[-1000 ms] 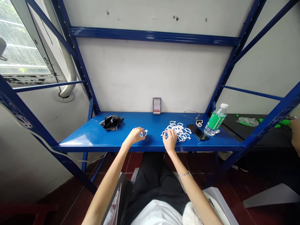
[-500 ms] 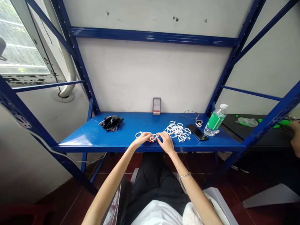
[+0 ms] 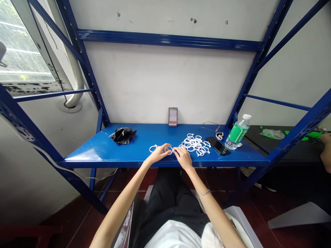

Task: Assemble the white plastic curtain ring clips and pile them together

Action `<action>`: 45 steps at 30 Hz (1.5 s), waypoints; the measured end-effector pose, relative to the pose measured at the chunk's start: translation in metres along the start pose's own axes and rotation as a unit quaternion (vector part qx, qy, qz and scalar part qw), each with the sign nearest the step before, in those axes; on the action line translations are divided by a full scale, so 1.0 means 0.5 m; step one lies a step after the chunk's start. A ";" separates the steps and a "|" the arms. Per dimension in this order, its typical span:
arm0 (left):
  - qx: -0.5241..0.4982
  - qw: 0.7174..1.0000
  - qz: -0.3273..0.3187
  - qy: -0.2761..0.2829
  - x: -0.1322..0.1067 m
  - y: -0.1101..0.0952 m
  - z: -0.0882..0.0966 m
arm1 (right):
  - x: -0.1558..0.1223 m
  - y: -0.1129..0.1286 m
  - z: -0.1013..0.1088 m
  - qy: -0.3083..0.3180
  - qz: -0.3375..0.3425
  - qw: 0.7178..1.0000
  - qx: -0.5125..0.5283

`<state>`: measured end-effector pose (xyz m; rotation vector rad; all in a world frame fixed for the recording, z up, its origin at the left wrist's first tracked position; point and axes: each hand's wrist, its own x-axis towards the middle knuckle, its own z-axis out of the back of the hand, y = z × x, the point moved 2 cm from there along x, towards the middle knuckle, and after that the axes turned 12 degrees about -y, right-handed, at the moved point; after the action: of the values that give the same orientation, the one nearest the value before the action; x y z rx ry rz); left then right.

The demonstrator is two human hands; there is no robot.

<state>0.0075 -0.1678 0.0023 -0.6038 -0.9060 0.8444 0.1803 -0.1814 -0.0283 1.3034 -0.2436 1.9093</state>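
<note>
Near the front edge of the blue table, my left hand [image 3: 157,154] and my right hand [image 3: 183,157] hold one white curtain ring [image 3: 171,153] between them. The fingers of my left hand pinch its left side, while the right fingertips grip the small eyelet end at its right. The ring's round opening faces me. Just behind my left hand lies another white ring [image 3: 150,148], partly hidden by it. A heap of white rings [image 3: 198,144] sits right beside my right hand.
The blue table [image 3: 90,151] carries a crumpled black bag [image 3: 123,135] at left and a phone [image 3: 173,117] against the wall. Right of the heap are a black phone [image 3: 218,146], a white cable [image 3: 219,136] and a water bottle [image 3: 237,133]. Another person's hand [image 3: 326,148] shows far right.
The held ring has turned so that its round opening shows more fully. My left fingers have lifted and shifted on it; my right hand stays almost in place.
</note>
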 end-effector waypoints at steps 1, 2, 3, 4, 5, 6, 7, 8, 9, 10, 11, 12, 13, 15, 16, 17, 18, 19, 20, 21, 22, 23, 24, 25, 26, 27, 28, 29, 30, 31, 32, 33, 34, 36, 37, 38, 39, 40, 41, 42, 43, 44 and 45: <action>0.031 0.999 -0.022 0.001 -0.001 0.000 -0.001 | 0.000 0.000 0.000 -0.002 -0.001 1.000 0.000; 0.057 0.998 -0.041 0.000 -0.003 0.001 -0.002 | -0.001 -0.001 0.000 -0.005 -0.001 1.000 -0.001; 0.082 0.995 -0.056 -0.004 -0.004 0.002 -0.003 | -0.001 -0.001 -0.001 -0.007 -0.002 1.000 -0.003; 0.104 0.992 -0.067 -0.011 -0.005 0.004 -0.004 | -0.002 -0.001 -0.001 -0.010 -0.003 1.000 -0.004; 0.127 0.989 -0.073 -0.019 -0.006 0.006 -0.005 | -0.002 -0.001 -0.001 -0.012 -0.003 1.000 -0.006; 0.146 0.986 -0.076 -0.027 -0.007 0.007 -0.006 | -0.002 -0.002 -0.001 -0.014 -0.004 1.000 -0.007; 0.163 0.983 -0.075 -0.034 -0.007 0.008 -0.006 | -0.002 -0.002 -0.001 -0.015 -0.005 1.000 -0.007; 0.174 0.981 -0.074 -0.039 -0.008 0.009 -0.007 | -0.002 -0.002 -0.001 -0.017 -0.007 1.000 -0.007; 0.182 0.980 -0.073 -0.043 -0.008 0.009 -0.008 | -0.002 -0.002 -0.001 -0.019 -0.008 1.000 -0.006; 0.187 0.979 -0.072 -0.047 -0.008 0.010 -0.009 | -0.003 -0.002 -0.001 -0.021 -0.010 1.000 -0.006; 0.192 0.977 -0.073 -0.050 -0.009 0.011 -0.011 | -0.004 -0.002 0.000 -0.023 -0.012 1.000 -0.007; 0.195 0.976 -0.075 -0.054 -0.010 0.013 -0.013 | -0.007 -0.001 0.000 -0.024 -0.015 1.000 -0.008; 0.199 0.975 -0.079 -0.059 -0.011 0.015 -0.016 | -0.010 -0.001 0.001 -0.026 -0.018 0.999 -0.010; 0.203 0.973 -0.091 -0.067 -0.013 0.021 -0.024 | -0.021 0.000 0.004 -0.032 -0.025 0.999 -0.012; 0.204 0.972 -0.097 -0.068 -0.014 0.023 -0.028 | -0.027 0.000 0.006 -0.036 -0.029 0.999 -0.013; 0.204 0.971 -0.103 -0.068 -0.015 0.024 -0.032 | -0.034 0.000 0.009 -0.042 -0.034 0.998 -0.012; 0.204 0.971 -0.108 -0.066 -0.016 0.025 -0.036 | -0.041 0.000 0.013 -0.048 -0.039 0.998 -0.011; 0.203 0.971 -0.111 -0.063 -0.017 0.025 -0.040 | -0.047 -0.001 0.017 -0.054 -0.044 0.998 -0.007; 0.202 0.971 -0.112 -0.060 -0.018 0.024 -0.044 | -0.052 -0.001 0.021 -0.059 -0.047 0.997 -0.001; 0.201 0.972 -0.111 -0.058 -0.018 0.022 -0.046 | -0.057 -0.002 0.024 -0.062 -0.049 0.997 0.006; 0.199 0.972 -0.110 -0.055 -0.019 0.021 -0.049 | -0.060 -0.003 0.028 -0.064 -0.049 0.997 0.012; 0.197 0.973 -0.108 -0.052 -0.019 0.019 -0.051 | -0.063 -0.003 0.030 -0.064 -0.049 0.997 0.017; 0.196 0.974 -0.107 -0.049 -0.019 0.018 -0.052 | -0.064 -0.004 0.033 -0.065 -0.049 0.997 0.019; 0.195 0.974 -0.106 -0.047 -0.019 0.018 -0.053 | -0.064 -0.004 0.034 -0.064 -0.051 0.996 0.020; 0.195 0.974 -0.105 -0.046 -0.019 0.019 -0.054 | -0.065 -0.004 0.035 -0.065 -0.053 0.996 0.021; 0.194 0.974 -0.104 -0.045 -0.019 0.020 -0.055 | -0.064 -0.003 0.035 -0.065 -0.056 0.996 0.021; 0.193 0.975 -0.103 -0.046 -0.019 0.021 -0.055 | -0.064 -0.003 0.036 -0.065 -0.059 0.996 0.021; 0.191 0.975 -0.102 -0.047 -0.019 0.022 -0.055 | -0.064 -0.003 0.036 -0.066 -0.061 0.996 0.021; 0.188 0.976 -0.101 -0.048 -0.019 0.023 -0.055 | -0.063 -0.002 0.036 -0.068 -0.063 0.995 0.022; 0.184 0.977 -0.101 -0.049 -0.019 0.024 -0.055 | -0.063 -0.002 0.035 -0.070 -0.065 0.995 0.023; 0.180 0.977 -0.101 -0.050 -0.019 0.024 -0.055 | -0.063 -0.002 0.035 -0.071 -0.067 0.995 0.025; 0.175 0.978 -0.102 -0.051 -0.020 0.024 -0.054 | -0.063 -0.002 0.035 -0.072 -0.070 0.995 0.026; 0.171 0.979 -0.103 -0.052 -0.020 0.023 -0.054 | -0.063 -0.003 0.035 -0.073 -0.072 0.994 0.027; 0.168 0.979 -0.102 -0.053 -0.020 0.021 -0.053 | -0.063 -0.004 0.034 -0.073 -0.075 0.994 0.026; 0.169 0.979 -0.101 -0.052 -0.020 0.020 -0.053 | -0.064 -0.005 0.033 -0.074 -0.076 0.994 0.023; 0.171 0.979 -0.100 -0.053 -0.020 0.019 -0.053 | -0.064 -0.006 0.033 -0.074 -0.077 0.994 0.021; 0.173 0.978 -0.099 -0.053 -0.020 0.018 -0.053 | -0.065 -0.007 0.032 -0.074 -0.077 0.994 0.019; 0.176 0.978 -0.098 -0.053 -0.020 0.018 -0.053 | -0.065 -0.007 0.032 -0.073 -0.077 0.994 0.019; 0.177 0.978 -0.097 -0.054 -0.020 0.018 -0.052 | -0.066 -0.008 0.031 -0.073 -0.077 0.994 0.020; 0.177 0.978 -0.097 -0.054 -0.021 0.018 -0.052 | -0.067 -0.008 0.031 -0.073 -0.077 0.994 0.021; 0.176 0.978 -0.096 -0.055 -0.021 0.018 -0.052 | -0.067 -0.009 0.031 -0.073 -0.077 0.994 0.022; 0.174 0.978 -0.096 -0.057 -0.021 0.018 -0.052 | -0.068 -0.009 0.030 -0.073 -0.078 0.994 0.022; 0.172 0.979 -0.096 -0.058 -0.021 0.019 -0.052 | -0.068 -0.009 0.030 -0.072 -0.079 0.994 0.021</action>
<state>0.0229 -0.1742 -0.0223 -0.1646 -0.8816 0.8433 0.1994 -0.2039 -0.0517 1.4473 -0.1684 1.6989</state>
